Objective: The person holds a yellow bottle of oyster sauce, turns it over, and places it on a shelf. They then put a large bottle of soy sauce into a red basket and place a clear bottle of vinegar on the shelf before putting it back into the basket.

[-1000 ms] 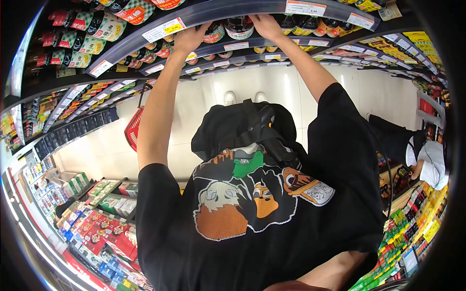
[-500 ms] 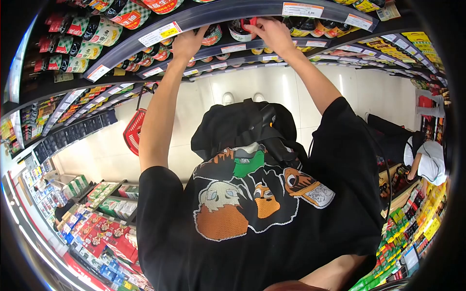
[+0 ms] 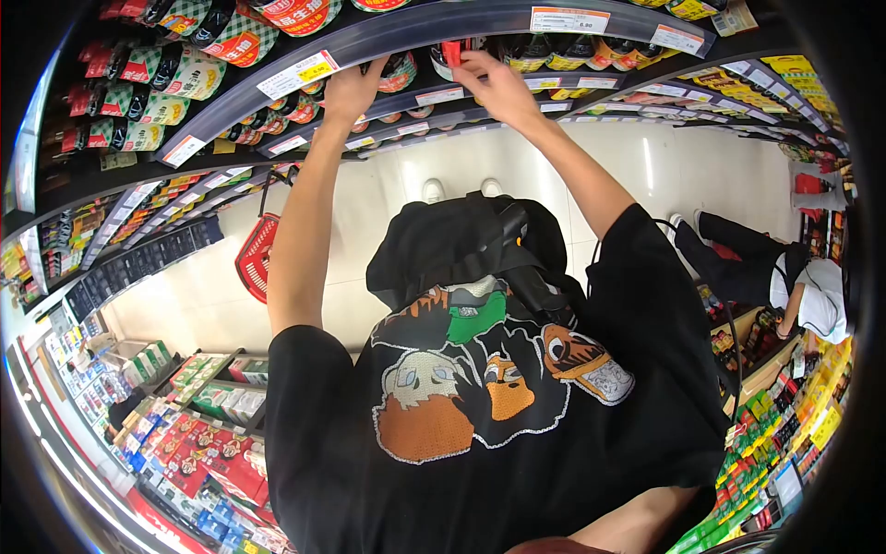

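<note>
Right hand [image 3: 498, 85] is closed around a red-capped bottle [image 3: 448, 57] at the shelf front, under the price rail [image 3: 415, 23]. Left hand [image 3: 351, 88] is beside a neighbouring bottle [image 3: 399, 69] (grip hidden, cannot tell). A red basket [image 3: 254, 258] is beside the left arm. The floor [image 3: 554, 157] is open, and another person [image 3: 794, 286] crouches far right.

Both arms reach up to a curved shelf rail [image 3: 406, 28]. The right hand [image 3: 498, 85] closes its fingers [image 3: 475, 63] on a red-capped bottle [image 3: 450, 54]. The left hand [image 3: 353, 88] rests at the rail beside a labelled jar [image 3: 399, 69], its fingertips hidden behind the edge. A black bag [image 3: 461, 245] hangs on the chest. A red basket [image 3: 256, 260] stands on the pale floor [image 3: 388, 203]. Another person [image 3: 812, 300] crouches at the right.
</note>
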Demonstrator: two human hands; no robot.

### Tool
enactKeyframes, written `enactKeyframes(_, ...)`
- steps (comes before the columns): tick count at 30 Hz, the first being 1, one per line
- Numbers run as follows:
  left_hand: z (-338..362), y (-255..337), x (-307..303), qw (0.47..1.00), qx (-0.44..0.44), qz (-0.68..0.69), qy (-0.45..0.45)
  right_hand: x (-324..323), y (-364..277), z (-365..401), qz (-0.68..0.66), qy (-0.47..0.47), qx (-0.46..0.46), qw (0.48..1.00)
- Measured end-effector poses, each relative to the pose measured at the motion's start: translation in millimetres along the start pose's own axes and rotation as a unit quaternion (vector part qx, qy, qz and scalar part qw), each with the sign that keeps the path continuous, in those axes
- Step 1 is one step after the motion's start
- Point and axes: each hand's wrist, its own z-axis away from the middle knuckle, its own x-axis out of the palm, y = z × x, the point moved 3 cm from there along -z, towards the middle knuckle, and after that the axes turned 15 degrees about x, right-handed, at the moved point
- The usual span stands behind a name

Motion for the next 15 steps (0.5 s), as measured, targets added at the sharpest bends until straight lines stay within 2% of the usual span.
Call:
enactKeyframes(1,-1.7,-2.9,-1.9,1.0,-0.001,0.001,0.0,-8.7,5.9,-0.3,0.002,0.009,0.027,1.0)
enactKeyframes(3,-4.4,-3.8,-5.4,0.997,0.073,0.034,0.011,-16.0,13.9,-3.5,0.005,0.016,0.055,0.998)
enactKeyframes(5,-5.0,-11.6,-4.8,0.997,0.063,0.044,-0.006,-21.7,13.9,-11.3,-0.006,0.105,-0.002,0.995)
enactKeyframes(6,-5.6,-14.6,-3.3,0.997,0.057,0.052,-0.023,-20.7,15.8,-12.8,-0.006,0.105,-0.001,0.994)
enactKeyframes(9,-5.5,-13.0,-5.4,0.996,0.041,0.065,-0.041,-18.2,-0.7,-19.2,0.176,0.131,-0.055,0.974)
enactKeyframes(10,-6.3,-12.5,-6.2,0.996,0.042,0.063,-0.04,-17.2,-1.3,-22.4,0.175,0.133,-0.057,0.974)
enactKeyframes(12,-4.9,-11.9,-6.0,0.996,0.033,0.067,-0.049,-10.3,0.1,-28.8,0.154,0.066,-0.022,0.986)
enactKeyframes(15,-3.6,-14.5,-2.9,0.996,0.04,0.064,-0.042,-10.9,-0.7,-35.1,0.182,0.022,0.015,0.983)
